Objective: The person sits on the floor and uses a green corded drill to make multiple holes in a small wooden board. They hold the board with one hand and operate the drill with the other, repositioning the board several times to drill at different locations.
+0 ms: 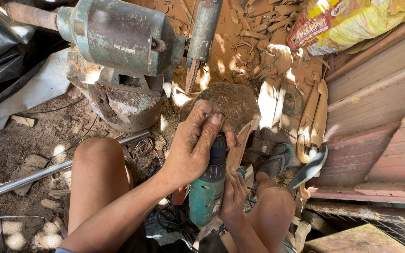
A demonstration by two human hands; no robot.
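Green drill [207, 192] at lower centre: left hand [198, 145] wraps tight around its chuck, right hand [233, 197] clasps the body, best kept steady.

The drill [208, 187] is a green power tool with a black front end, dusty and scuffed. It stands nearly upright, nose pointing away — the black chuck is wrapped by the left hand's fingers [207, 126], while the green body sits against the right hand's fingers [233, 192], lower down between the knees.
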